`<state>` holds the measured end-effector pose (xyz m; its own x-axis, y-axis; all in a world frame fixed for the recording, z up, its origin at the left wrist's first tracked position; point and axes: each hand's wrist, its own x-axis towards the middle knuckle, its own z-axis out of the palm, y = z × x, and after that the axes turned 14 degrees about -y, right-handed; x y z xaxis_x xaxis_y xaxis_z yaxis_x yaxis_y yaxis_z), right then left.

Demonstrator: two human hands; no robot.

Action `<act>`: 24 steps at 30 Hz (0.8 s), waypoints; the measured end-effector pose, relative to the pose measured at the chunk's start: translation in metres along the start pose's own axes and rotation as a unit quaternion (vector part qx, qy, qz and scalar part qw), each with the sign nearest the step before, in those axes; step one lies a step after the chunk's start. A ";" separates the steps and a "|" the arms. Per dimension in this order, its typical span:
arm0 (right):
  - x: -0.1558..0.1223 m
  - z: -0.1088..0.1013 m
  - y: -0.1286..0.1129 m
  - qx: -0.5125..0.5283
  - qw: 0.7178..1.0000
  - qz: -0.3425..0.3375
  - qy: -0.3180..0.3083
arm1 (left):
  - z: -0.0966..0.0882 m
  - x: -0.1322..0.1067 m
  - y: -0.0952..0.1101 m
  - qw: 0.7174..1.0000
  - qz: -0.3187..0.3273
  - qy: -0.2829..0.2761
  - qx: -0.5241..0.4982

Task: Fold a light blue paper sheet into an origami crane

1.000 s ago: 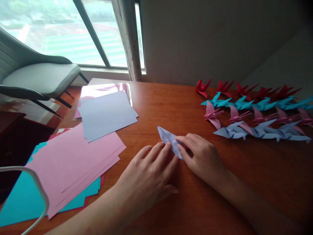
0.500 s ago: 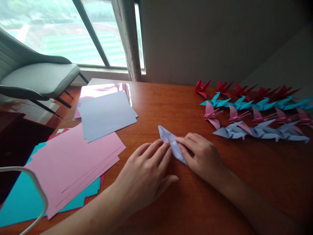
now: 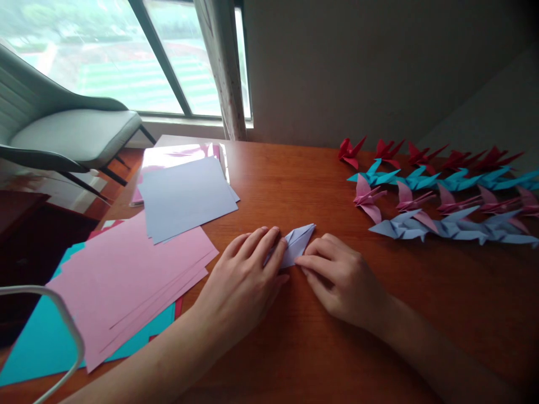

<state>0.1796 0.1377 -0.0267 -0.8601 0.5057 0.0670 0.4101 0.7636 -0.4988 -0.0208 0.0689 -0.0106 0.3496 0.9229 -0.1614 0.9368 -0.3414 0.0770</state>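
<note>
A partly folded pale lavender origami paper [image 3: 297,244] lies on the wooden table, its narrow tip pointing up and to the right. My left hand [image 3: 248,275] rests flat over its left part, fingers stretched out and pressing it down, so that end is hidden. With thumb and fingertips together, my right hand [image 3: 341,275] pinches the paper's lower right edge. To the right, pale lavender folded cranes [image 3: 404,225] stand in a row, with rows of pink cranes [image 3: 368,199], turquoise cranes [image 3: 374,175] and red cranes [image 3: 350,152] behind them.
Pale lavender sheets [image 3: 189,196] lie at the left, partly over a shiny plastic packet [image 3: 177,154]. Pink sheets [image 3: 143,280] and turquoise sheets [image 3: 33,348] overlap nearer me. A white curved tube [image 3: 71,325] crosses the lower left. Beyond the table stands a chair [image 3: 76,132] by the window.
The folded paper has turned, so its upper tip now points right instead of left. My right hand has shifted from its upper face to its lower right edge. The left hand moved slightly left.
</note>
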 end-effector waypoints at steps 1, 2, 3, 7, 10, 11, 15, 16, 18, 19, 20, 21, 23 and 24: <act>0.000 0.000 -0.001 0.002 1.000 -0.005 -0.004 | 0.000 0.001 -0.001 1.000 0.004 -0.001 0.003; 0.000 -0.001 -0.001 0.003 1.000 -0.010 -0.005 | 0.000 0.001 -0.002 1.000 0.009 -0.003 0.006; 0.001 -0.001 -0.002 0.003 1.000 -0.013 -0.006 | 0.000 0.001 -0.004 1.000 0.015 -0.006 0.008; 0.001 -0.004 0.000 0.006 1.000 -0.029 -0.001 | 0.000 0.001 -0.010 0.999 0.031 -0.010 0.013; 0.001 -0.006 0.003 0.003 0.999 -0.039 0.007 | 0.000 0.002 -0.012 0.999 0.033 -0.009 0.013; 0.000 -0.006 0.005 0.000 0.999 -0.043 0.008 | 0.000 0.002 -0.012 0.999 0.032 -0.008 0.012; -0.001 -0.004 0.009 -0.012 0.998 -0.055 0.015 | -0.001 0.003 -0.012 0.999 0.037 -0.003 0.008; -0.001 -0.003 0.010 -0.013 0.998 -0.054 0.018 | -0.002 0.003 -0.011 0.999 0.038 -0.002 0.008; 0.000 -0.002 0.011 -0.016 0.998 -0.050 0.025 | -0.003 0.002 -0.011 0.999 0.036 -0.002 0.009; 0.000 -0.002 0.011 -0.017 0.998 -0.046 0.028 | -0.004 0.001 -0.011 0.999 0.034 -0.001 0.010; 0.001 -0.002 0.012 -0.018 0.998 -0.042 0.030 | -0.005 0.001 -0.011 0.999 0.033 0.002 0.012; 0.001 -0.002 0.012 -0.020 0.999 -0.039 0.031 | -0.005 0.000 -0.010 0.999 0.034 0.009 0.016; 0.001 -0.002 0.013 -0.025 0.999 -0.036 0.028 | -0.007 -0.001 -0.009 0.998 0.045 0.028 0.024; 0.001 -0.001 0.013 -0.029 0.999 -0.035 0.027 | -0.007 -0.001 -0.009 0.997 0.054 0.039 0.026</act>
<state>0.1842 0.1490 -0.0318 -0.8705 0.4698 0.1469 0.3674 0.8188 -0.4412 -0.0298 0.0721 -0.0043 0.4473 0.8909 -0.0784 0.8944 -0.4456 0.0389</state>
